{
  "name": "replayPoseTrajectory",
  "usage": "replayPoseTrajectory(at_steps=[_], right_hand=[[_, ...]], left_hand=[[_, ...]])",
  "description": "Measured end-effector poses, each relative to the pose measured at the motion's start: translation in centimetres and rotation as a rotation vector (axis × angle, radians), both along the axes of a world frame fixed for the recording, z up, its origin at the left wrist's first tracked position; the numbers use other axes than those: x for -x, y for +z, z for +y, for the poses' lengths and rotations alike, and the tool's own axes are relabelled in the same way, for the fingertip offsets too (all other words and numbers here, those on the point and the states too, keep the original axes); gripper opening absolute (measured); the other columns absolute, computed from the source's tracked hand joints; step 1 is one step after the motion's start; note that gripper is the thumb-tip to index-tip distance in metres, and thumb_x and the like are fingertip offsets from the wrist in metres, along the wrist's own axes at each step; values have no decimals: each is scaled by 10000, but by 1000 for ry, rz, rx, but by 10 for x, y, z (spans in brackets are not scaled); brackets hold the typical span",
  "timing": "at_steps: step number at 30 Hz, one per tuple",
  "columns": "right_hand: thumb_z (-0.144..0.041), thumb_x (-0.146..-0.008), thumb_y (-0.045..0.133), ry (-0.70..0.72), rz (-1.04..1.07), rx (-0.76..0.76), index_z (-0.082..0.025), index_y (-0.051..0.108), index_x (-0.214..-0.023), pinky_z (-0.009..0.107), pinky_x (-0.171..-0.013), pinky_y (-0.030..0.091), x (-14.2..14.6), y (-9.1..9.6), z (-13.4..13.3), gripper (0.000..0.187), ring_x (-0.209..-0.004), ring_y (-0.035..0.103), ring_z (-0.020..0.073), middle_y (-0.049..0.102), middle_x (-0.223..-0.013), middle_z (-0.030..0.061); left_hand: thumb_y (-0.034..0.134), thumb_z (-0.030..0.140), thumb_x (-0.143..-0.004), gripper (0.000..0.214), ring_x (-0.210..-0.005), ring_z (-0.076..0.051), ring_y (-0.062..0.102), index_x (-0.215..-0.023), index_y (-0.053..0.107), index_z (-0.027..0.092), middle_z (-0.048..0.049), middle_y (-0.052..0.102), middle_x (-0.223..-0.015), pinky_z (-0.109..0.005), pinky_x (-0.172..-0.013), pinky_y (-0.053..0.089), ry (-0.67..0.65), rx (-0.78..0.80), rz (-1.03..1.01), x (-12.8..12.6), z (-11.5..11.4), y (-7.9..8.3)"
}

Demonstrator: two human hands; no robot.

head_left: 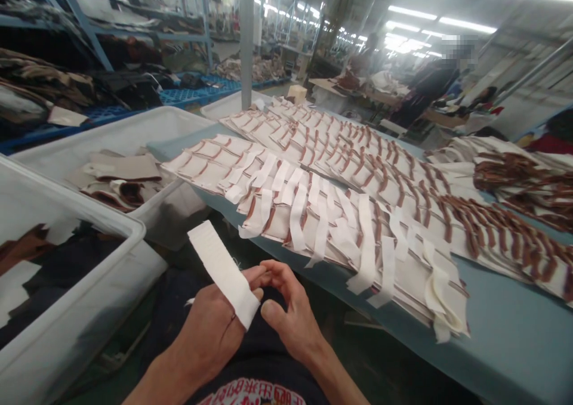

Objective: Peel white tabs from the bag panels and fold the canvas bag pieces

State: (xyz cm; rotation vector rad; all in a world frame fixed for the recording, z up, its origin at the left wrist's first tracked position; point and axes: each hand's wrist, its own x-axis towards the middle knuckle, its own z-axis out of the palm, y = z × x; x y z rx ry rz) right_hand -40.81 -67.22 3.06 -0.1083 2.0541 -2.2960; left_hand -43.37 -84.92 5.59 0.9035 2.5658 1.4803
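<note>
Fluorescent-lit workshop racks are seen behind a blue table [514,339] covered by overlapped rows of cream fabric pieces [340,172]; 2 white bins [134,226] are set beside it. A white fabric strip [224,271] is pinched by the left hand [212,327], with the right hand [290,309] loosely curled alongside, fingertips touching it.

Bright ceiling tube lights [447,20] at the upper right blow out into white glare. The near surface [514,339] is evenly lit with soft shadows. The wide lens bends the bins [89,309] at the left edge. The far background is hazy and blurred.
</note>
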Motion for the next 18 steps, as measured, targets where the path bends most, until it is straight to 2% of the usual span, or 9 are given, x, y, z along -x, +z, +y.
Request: replayPoseTrajectory(at_steps=[2, 5, 7, 10, 12, 14, 16, 18], right_hand=[[-743, -773, 782, 17, -41, 54, -189, 594, -1284, 336, -846, 491, 3, 3, -7, 776, -891, 648, 212, 721, -952, 48], [-696, -778, 788, 90, -103, 79, -176, 660, -1107, 295, -705, 441, 2, 12, -15, 628, -711, 559, 160, 653, -791, -2], [-644, -796, 774, 100, -136, 18, -181, 655, -894, 290, -681, 413, -1, 18, -19, 488, -675, 511, 146, 613, -727, -14], [-592, -824, 728, 62, -130, -102, -193, 553, -698, 288, -689, 392, -6, 24, -26, 454, -698, 496, 146, 585, -704, -4], [-615, -862, 680, 62, -150, -133, -196, 519, -668, 272, -636, 363, -9, 25, -29, 489, -647, 464, 128, 553, -658, -11], [-679, -906, 618, 91, -214, -114, -200, 505, -662, 251, -535, 293, -14, 23, -30, 549, -540, 388, 95, 487, -571, -39], [-730, -929, 577, 126, -270, -95, -195, 533, -684, 239, -460, 204, -19, 23, -30, 591, -460, 303, 70, 410, -505, -72], [-745, -936, 575, 138, -297, -76, -179, 595, -752, 226, -424, 161, -21, 27, -29, 596, -427, 274, 59, 368, -484, -91]], left_hand=[[446, 311, -1083, 424, -1236, -225, 707, -1452, 628, 208, -72, 731, -1382, -276, -1097, 506, 26, 43, 27, -2, -4, -1], [464, 361, -1075, 449, -1170, -263, 733, -1467, 618, 205, -87, 747, -1346, -322, -1038, 547, 99, 88, 29, -5, -12, -12], [483, 390, -1063, 472, -1131, -285, 741, -1474, 612, 197, -100, 764, -1303, -356, -1016, 555, 133, 84, 9, -7, -15, -22], [512, 418, -1046, 502, -1190, -309, 705, -1497, 585, 210, -104, 735, -1347, -389, -1051, 523, 124, 26, -32, -8, -17, -31], [495, 420, -1057, 487, -1097, -287, 728, -1493, 581, 220, -92, 769, -1242, -371, -987, 542, 103, -29, -108, -9, -17, -32], [463, 422, -1071, 465, -859, -240, 732, -1465, 595, 212, -59, 790, -996, -330, -826, 564, 80, -87, -196, -8, -17, -32], [452, 434, -1074, 460, -688, -211, 676, -1430, 621, 198, -24, 745, -804, -311, -718, 546, 66, -113, -245, -7, -19, -35], [473, 452, -1063, 464, -715, -222, 682, -1406, 650, 195, -37, 754, -828, -323, -752, 545, 94, -99, -249, -5, -22, -42]])
